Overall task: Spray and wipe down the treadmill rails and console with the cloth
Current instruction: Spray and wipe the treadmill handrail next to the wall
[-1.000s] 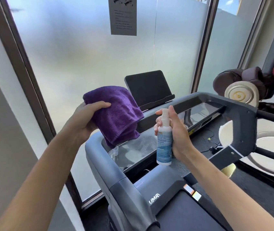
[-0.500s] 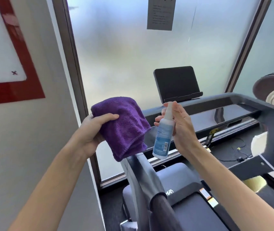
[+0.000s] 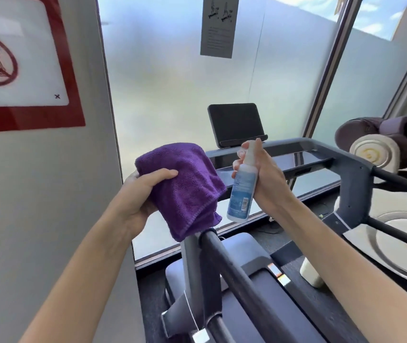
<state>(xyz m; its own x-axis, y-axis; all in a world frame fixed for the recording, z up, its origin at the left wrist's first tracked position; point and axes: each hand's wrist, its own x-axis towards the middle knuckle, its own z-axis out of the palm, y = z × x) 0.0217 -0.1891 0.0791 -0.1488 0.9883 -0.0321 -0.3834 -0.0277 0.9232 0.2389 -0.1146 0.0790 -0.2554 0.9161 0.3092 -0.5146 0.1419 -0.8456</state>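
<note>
My left hand grips a folded purple cloth, held up just above the top of the treadmill's left rail. My right hand holds a small white-and-blue spray bottle upright beside the cloth, with its nozzle turned toward the cloth. The glossy grey console runs across behind both hands. A black tablet holder stands on the console's far edge. The right rail post drops from the console's right corner.
A frosted glass window fills the back, with a grey notice stuck on it. A wall with a red-framed prohibition sign stands close on the left. Padded gym equipment and a round white base crowd the right.
The view has swung left and down, bringing the left rail and wall sign into sight. Both hands keep their grips, and the bottle has come closer to the cloth.
</note>
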